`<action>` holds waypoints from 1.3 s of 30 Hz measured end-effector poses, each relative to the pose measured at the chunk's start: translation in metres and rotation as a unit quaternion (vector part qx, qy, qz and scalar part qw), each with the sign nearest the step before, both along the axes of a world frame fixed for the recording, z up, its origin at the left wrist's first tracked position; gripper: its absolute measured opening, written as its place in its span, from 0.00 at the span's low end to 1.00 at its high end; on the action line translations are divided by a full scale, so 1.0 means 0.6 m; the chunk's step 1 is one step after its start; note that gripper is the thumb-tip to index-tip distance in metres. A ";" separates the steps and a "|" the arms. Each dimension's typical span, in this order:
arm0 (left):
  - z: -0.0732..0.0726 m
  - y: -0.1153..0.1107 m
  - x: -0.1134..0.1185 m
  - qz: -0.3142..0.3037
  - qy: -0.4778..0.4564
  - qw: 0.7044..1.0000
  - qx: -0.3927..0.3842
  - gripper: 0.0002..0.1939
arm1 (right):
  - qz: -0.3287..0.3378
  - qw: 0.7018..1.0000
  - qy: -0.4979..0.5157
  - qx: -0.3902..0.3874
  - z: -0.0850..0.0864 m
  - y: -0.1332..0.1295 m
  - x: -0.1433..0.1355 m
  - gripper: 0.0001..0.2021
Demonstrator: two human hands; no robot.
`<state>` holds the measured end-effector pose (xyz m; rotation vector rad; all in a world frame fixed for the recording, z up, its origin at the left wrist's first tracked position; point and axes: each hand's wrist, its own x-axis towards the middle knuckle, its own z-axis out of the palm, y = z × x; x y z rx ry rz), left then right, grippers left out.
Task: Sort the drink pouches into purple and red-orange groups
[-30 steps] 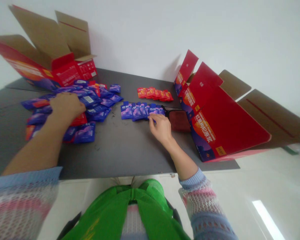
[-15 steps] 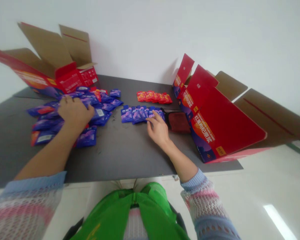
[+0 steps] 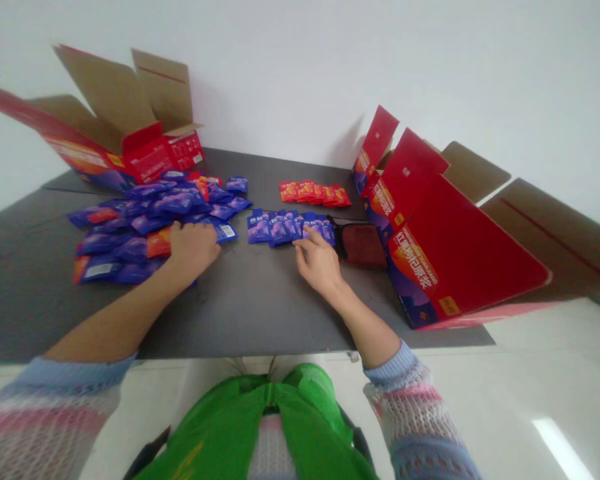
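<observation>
My left hand (image 3: 194,250) is at the right front of a heap of purple and orange sachets (image 3: 170,200). Its fingers are curled down, and a purple sachet with a white barcode label (image 3: 226,231) sticks out beside them; the fingertips are partly hidden. My right hand (image 3: 319,261) rests its fingertips on an overlapping row of purple sachets (image 3: 260,227), fingers stretched out and apart. Behind that row lies a second overlapping row of red-orange sachets (image 3: 315,193).
An opened red carton (image 3: 150,157) stands behind the heap with its flaps up. To the right are more opened red cartons (image 3: 460,247). A dark reddish-brown flat item with a black edge (image 3: 363,245) lies between the purple row and these cartons, on the grey table (image 3: 260,313).
My left hand has moved right and nearer to me across the heap; the barcoded purple sachet has shifted right. My right hand stays at the purple row, where a small gap now shows.
</observation>
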<state>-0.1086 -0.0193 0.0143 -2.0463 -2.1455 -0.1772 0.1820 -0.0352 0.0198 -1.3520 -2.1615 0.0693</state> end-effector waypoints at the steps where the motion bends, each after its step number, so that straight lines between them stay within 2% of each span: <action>1: -0.001 0.000 0.007 -0.008 0.004 1.000 -0.007 0.17 | 0.004 1.000 -0.001 -0.007 -0.003 0.001 -0.001 0.16; 5: 0.006 -0.001 0.024 -0.021 0.024 0.999 -0.011 0.19 | 0.025 0.999 0.024 -0.036 -0.014 0.004 -0.005 0.15; 7: 0.011 -0.004 0.024 -0.017 0.006 1.000 -0.005 0.18 | 0.039 0.997 0.038 -0.050 -0.019 0.005 -0.008 0.15; 10: 0.015 -0.011 0.014 -0.006 -0.089 0.996 -0.011 0.16 | 0.066 0.994 0.056 -0.066 -0.026 0.005 -0.013 0.14; 13: 0.013 -0.012 0.001 -0.031 -0.213 0.977 -0.014 0.15 | 0.105 0.988 0.086 -0.072 -0.034 0.005 -0.019 0.14; 15: 0.012 -0.011 -0.003 -0.063 -0.246 0.967 0.000 0.17 | 0.135 0.982 0.109 -0.071 -0.040 0.004 -0.023 0.15; 17: 0.013 -0.012 -0.002 -0.097 -0.234 0.967 -0.003 0.19 | 0.162 0.974 0.139 -0.071 -0.043 0.003 -0.026 0.16; 20: 0.022 -0.018 0.008 -0.165 -0.214 0.959 -0.083 0.19 | 0.187 0.960 0.192 -0.085 -0.042 0.001 -0.027 0.21; 23: 0.038 -0.020 0.019 -0.253 -0.202 0.935 -0.145 0.18 | 0.204 0.949 0.217 -0.106 -0.040 -0.002 -0.028 0.27; 26: 0.057 -0.010 0.028 -0.350 -0.189 0.900 -0.181 0.16 | 0.230 0.947 0.182 -0.136 -0.043 -0.006 -0.032 0.25; 28: 0.066 0.005 0.036 -0.377 -0.200 0.884 -0.192 0.14 | 0.227 0.952 0.129 -0.161 -0.049 -0.007 -0.036 0.23; 31: 0.072 0.029 0.049 -0.349 -0.271 0.887 -0.138 0.18 | 0.208 0.954 0.099 -0.193 -0.060 -0.003 -0.041 0.19; 33: 0.068 0.042 0.055 -0.305 -0.360 0.879 -0.069 0.22 | 0.206 0.935 0.150 -0.245 -0.067 0.005 -0.043 0.14; 35: 0.056 0.049 0.057 -0.260 -0.466 0.846 0.000 0.23 | 0.199 0.893 0.234 -0.330 -0.072 0.013 -0.043 0.08; 37: 0.034 0.049 0.057 -0.219 -0.563 0.795 0.053 0.23 | 0.177 0.840 0.320 -0.401 -0.076 0.020 -0.044 0.06; 39: 0.004 0.040 0.059 -0.189 -0.635 0.748 0.044 0.22 | 0.150 0.803 0.389 -0.425 -0.077 0.023 -0.046 0.10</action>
